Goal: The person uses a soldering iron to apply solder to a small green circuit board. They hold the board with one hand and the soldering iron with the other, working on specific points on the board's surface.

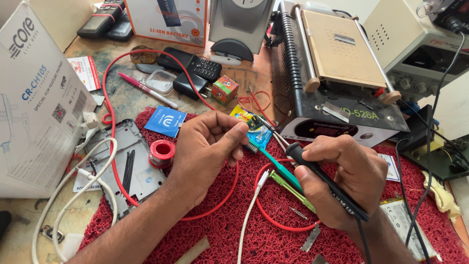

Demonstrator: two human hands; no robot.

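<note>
Covering most of the bench, a red looped mat lies under both hands, with a wooden tabletop showing beyond it. A large white cardboard box stands at the left edge, and a black heating plate machine with a tan top sits at the upper right beside a beige bench power supply. A grey phone frame lies on the mat's left side, crossed by a red cable and white cables.

The right hand is clamped around the black handle of a soldering iron, whose metal tip points up and left toward the other hand. The left hand has thumb and forefinger pinched together on a small dark part that is too small to identify; the iron's tip appears to meet it, just above the mat near the middle. A green-handled tool lies just under the hands.

Smaller items sit nearby: a solder spool left of the left hand, a blue packet, a black keypad phone, and a pink pen.
</note>
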